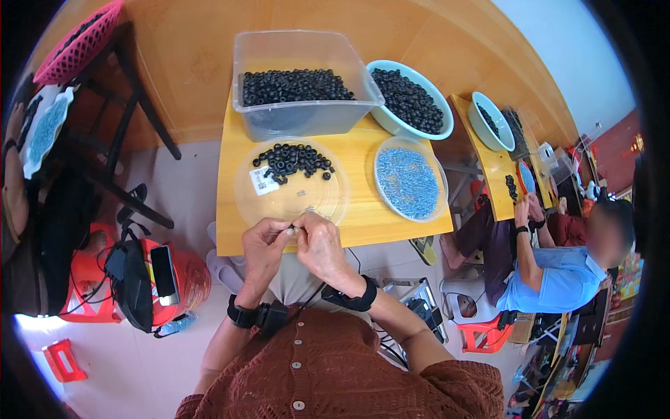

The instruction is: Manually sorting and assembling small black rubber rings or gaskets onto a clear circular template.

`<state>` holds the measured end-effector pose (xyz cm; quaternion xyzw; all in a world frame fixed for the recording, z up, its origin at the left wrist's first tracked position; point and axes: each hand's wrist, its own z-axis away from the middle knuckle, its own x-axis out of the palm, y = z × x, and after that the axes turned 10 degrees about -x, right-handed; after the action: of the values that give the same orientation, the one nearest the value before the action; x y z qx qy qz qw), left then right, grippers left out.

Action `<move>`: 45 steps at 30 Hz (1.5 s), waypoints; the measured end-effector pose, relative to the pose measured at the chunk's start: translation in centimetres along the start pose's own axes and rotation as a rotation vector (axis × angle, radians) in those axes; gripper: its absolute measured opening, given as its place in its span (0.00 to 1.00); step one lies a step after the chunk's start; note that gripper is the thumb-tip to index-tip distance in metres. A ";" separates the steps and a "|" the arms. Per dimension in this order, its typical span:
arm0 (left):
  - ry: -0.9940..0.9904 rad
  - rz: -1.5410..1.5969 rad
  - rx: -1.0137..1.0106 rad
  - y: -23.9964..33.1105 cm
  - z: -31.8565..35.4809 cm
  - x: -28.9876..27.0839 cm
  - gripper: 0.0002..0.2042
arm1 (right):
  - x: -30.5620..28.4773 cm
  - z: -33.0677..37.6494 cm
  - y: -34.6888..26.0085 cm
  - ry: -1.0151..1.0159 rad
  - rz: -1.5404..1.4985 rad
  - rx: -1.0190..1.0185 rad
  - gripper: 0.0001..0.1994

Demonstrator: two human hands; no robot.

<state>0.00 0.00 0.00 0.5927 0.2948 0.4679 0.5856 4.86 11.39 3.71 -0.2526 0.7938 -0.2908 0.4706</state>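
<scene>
Head view: I saw the left hand [263, 246] and right hand [320, 243] together, fingertips pinched on a small dark piece [292, 227] near the clear round tray [267, 205], where light, steady opposition appeared best for control.

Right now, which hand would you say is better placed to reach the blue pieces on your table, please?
Probably the right hand: it is nearer the blue pieces in the round dish, ahead and to its right. The left hand lies farther off. Both seem busy pinching a small dark piece.
</scene>
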 end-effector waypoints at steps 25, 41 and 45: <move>-0.497 0.160 -0.411 4.3 -0.2 0.2 0.16 | -7.3 0.6 1.4 -0.413 -0.508 -0.032 0.07; -0.542 0.287 -0.598 1.8 0.6 0.8 0.11 | -7.9 -0.7 1.4 -0.589 -0.293 -0.267 0.12; -0.479 0.297 -0.657 1.0 0.7 1.0 0.10 | -7.8 0.1 0.8 -0.474 -0.142 -0.354 0.12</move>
<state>0.86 0.48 1.26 0.5025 -0.1027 0.4652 0.7214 8.23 17.18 7.82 -0.4464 0.6806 -0.1128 0.5699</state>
